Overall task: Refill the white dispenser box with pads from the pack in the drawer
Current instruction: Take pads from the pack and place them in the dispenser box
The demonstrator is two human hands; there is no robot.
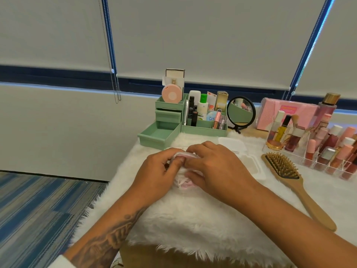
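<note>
Both hands meet over the white fur mat at table centre. My left hand and my right hand together pinch a small stack of white pads at the top of a soft pack, whose gathered white and pink end shows below my right fingers. The white dispenser box lies open just right of my right hand, its lid flipped back behind it. The lowest green drawer of the organiser stands pulled out, and it looks bare inside.
A green organiser with bottles and tubes stands behind the hands. A round black mirror is to its right. A wooden hairbrush lies right of the box. A clear rack of lip products and a pink box fill the far right.
</note>
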